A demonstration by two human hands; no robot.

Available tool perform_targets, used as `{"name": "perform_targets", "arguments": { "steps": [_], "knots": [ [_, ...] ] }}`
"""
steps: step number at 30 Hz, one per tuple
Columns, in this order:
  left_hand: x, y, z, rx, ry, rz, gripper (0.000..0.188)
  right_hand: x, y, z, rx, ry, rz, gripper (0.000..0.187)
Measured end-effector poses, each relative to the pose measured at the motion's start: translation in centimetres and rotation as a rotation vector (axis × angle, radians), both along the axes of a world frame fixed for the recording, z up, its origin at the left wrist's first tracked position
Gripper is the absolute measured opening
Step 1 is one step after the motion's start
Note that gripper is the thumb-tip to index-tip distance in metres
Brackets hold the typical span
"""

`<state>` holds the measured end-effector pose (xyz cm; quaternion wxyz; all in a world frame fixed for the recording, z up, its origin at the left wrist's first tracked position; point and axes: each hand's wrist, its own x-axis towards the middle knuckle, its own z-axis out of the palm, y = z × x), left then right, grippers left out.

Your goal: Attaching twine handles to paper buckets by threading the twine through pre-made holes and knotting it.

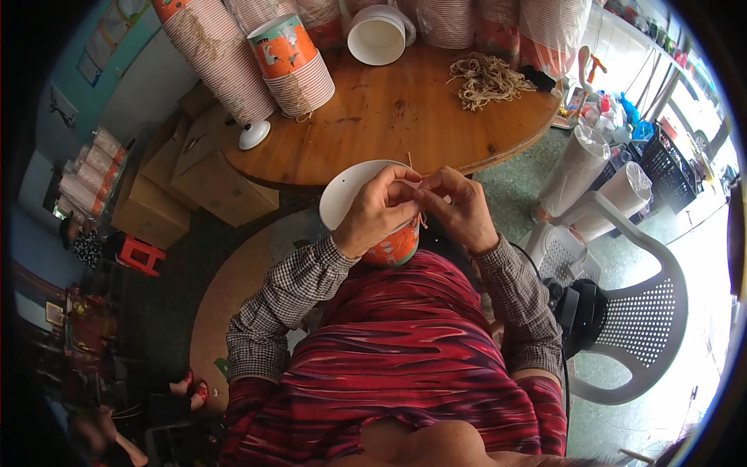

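Note:
An orange patterned paper bucket with a white inside rests tilted on my lap, its open mouth toward the table. My left hand lies over the rim with thumb and fingers pinched. Against its fingertips, my right hand pinches too, at the bucket's right side. Between them is a thin tan string, one end sticking up above the fingers and another part hanging by the bucket's wall. The fingers hide how the string meets the bucket.
On the round wooden table are stacked paper buckets, a white bucket lying on its side, a heap of string and a white knob-like piece. A grey plastic chair stands right, cardboard boxes left.

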<state>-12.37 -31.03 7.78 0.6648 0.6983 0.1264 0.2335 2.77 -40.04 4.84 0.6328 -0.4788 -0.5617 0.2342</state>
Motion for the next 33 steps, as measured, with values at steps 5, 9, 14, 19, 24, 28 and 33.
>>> {"name": "perform_targets", "arguments": {
  "steps": [5,9,14,19,24,28,33],
  "knots": [
    [-0.2,0.1,0.1,-0.062,-0.044,0.079,0.023,0.4,-0.7,0.3,-0.209,0.505,0.235,0.015],
    [-0.3,0.2,0.1,-0.061,-0.019,0.080,0.019,-0.6,-0.9,0.0,-0.215,0.431,0.150,0.015],
    [-0.5,0.1,-0.1,0.139,0.012,0.154,0.014,-0.7,-0.6,-0.7,-0.182,0.403,0.103,0.011],
    [-0.5,0.5,-0.7,0.176,-0.018,0.170,0.014,-1.5,-1.0,-0.5,-0.125,0.160,-0.040,0.008],
    [-0.7,0.2,-0.8,0.211,-0.012,0.199,0.011,-1.6,-1.4,-0.1,-0.151,0.096,-0.041,0.011],
    [-0.6,0.2,-0.9,0.532,-0.012,0.281,0.009,-1.4,-1.3,-0.3,-0.133,0.091,-0.040,0.011],
    [-0.6,0.0,-0.7,0.606,-0.034,0.281,0.009,-1.2,-1.1,-0.4,-0.153,0.153,-0.018,0.010]
  ]
}}
